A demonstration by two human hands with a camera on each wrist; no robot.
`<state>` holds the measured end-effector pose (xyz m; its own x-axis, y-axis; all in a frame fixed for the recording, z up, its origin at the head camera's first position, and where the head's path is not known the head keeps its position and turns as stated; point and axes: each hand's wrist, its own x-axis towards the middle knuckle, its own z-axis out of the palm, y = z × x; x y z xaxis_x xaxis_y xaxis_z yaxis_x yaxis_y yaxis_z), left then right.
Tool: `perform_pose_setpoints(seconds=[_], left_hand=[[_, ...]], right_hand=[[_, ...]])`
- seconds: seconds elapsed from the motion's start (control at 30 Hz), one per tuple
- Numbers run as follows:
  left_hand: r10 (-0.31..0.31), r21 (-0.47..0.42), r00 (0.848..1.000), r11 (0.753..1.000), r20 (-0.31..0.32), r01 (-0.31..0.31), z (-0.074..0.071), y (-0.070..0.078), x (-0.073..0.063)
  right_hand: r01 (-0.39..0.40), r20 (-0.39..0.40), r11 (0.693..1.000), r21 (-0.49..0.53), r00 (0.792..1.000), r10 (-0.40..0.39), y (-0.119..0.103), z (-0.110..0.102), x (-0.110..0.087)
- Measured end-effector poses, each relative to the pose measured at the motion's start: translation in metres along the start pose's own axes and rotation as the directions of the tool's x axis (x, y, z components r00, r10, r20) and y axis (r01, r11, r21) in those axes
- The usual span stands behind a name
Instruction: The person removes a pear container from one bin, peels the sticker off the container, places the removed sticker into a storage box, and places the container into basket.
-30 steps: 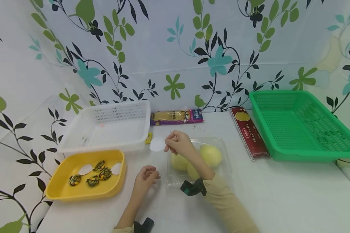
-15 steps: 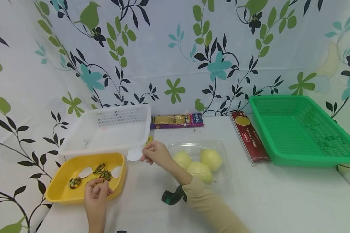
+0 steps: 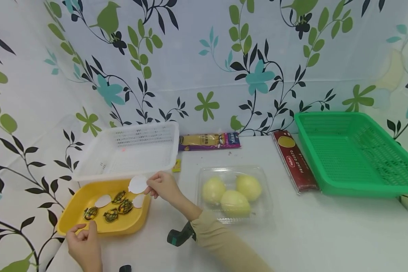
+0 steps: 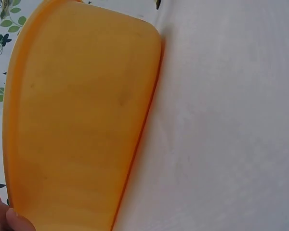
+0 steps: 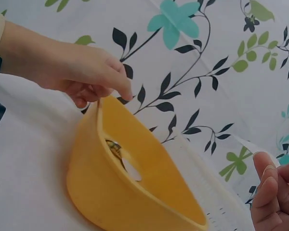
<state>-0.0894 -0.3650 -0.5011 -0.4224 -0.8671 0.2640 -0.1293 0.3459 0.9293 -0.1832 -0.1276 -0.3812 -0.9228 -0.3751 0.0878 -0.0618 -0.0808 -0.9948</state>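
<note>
My right hand (image 3: 165,187) pinches a white, roundish flat piece (image 3: 136,184) between thumb and fingertips, over the right side of a yellow plastic tray (image 3: 125,228). My left hand (image 3: 84,244) is at the tray's front left rim; in the right wrist view its thumb and curled fingers hold that rim. Inside the tray lie several flat pieces (image 3: 125,206) with a dark green and yellow pattern. White pieces (image 3: 103,201) lie among them. In the left wrist view the tray's outer wall (image 4: 86,106) fills much of the picture, and fingertips (image 4: 20,222) show at the rim.
Behind the yellow tray stands a white perforated basket (image 3: 129,158). A clear box (image 3: 204,211) with yellow-green round fruit lies to the right. Further off are a purple and yellow packet (image 3: 209,141), a red packet (image 3: 295,160), a green basket (image 3: 360,189) and a small yellow object (image 3: 177,165).
My right hand has carried the white piece leftward from the clear box to over the yellow tray. My left hand has moved left from the table to the tray's front left rim.
</note>
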Motion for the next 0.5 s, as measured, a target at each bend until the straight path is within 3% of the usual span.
perform_pose_setpoints(seconds=[0.1,0.2,0.33,0.5], left_hand=[[-0.043,0.010,0.999,0.999,0.025,0.042,-0.004,0.022,-0.010],[-0.042,0.018,0.999,0.999,0.019,0.041,-0.007,0.039,-0.018],[-0.008,0.047,0.999,0.999,-0.031,0.009,-0.008,0.040,-0.017],[-0.052,0.075,0.997,0.996,-0.057,0.057,-0.008,0.030,-0.013]], right_hand=[[-0.056,-0.015,0.998,0.010,0.998,0.057,0.009,0.011,0.006],[-0.118,-0.031,0.993,0.015,0.992,0.118,0.019,0.020,0.010],[-0.183,-0.030,0.983,0.005,0.983,0.183,0.028,0.031,0.014],[-0.210,0.012,0.977,-0.033,0.978,0.210,0.034,0.040,0.013]])
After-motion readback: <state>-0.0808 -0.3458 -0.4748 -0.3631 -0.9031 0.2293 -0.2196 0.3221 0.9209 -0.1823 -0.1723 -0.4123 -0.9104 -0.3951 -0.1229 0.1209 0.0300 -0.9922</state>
